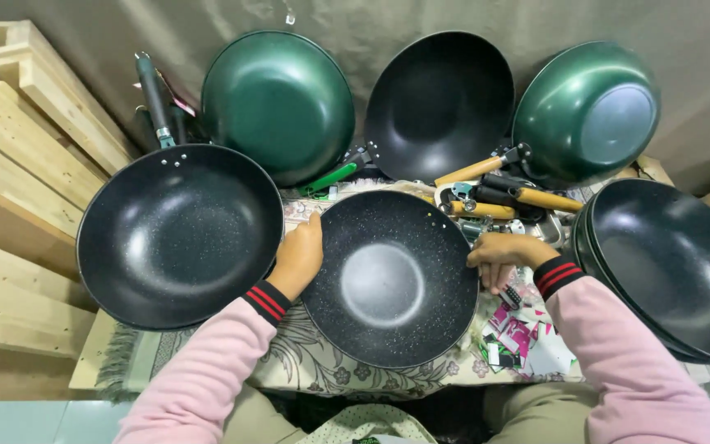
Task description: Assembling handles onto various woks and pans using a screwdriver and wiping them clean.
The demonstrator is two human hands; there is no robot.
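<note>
A black speckled wok [391,279] without a handle lies in the middle on a patterned cloth [322,366]. My left hand [297,256] grips its left rim, thumb over the edge. My right hand [507,255] holds its right rim, fingers curled down toward small packets [513,333] and a dark screw-like part. Both arms wear pink sleeves with black and red cuffs.
A handled black wok [178,234] lies at left, a stack of black woks [675,267] at right. Two green woks [279,103] [589,111] and a black one [439,94] lean against the back wall. Wooden-grip handles [507,197] and a green handle [329,177] lie behind. Wooden planks [18,156] stand left.
</note>
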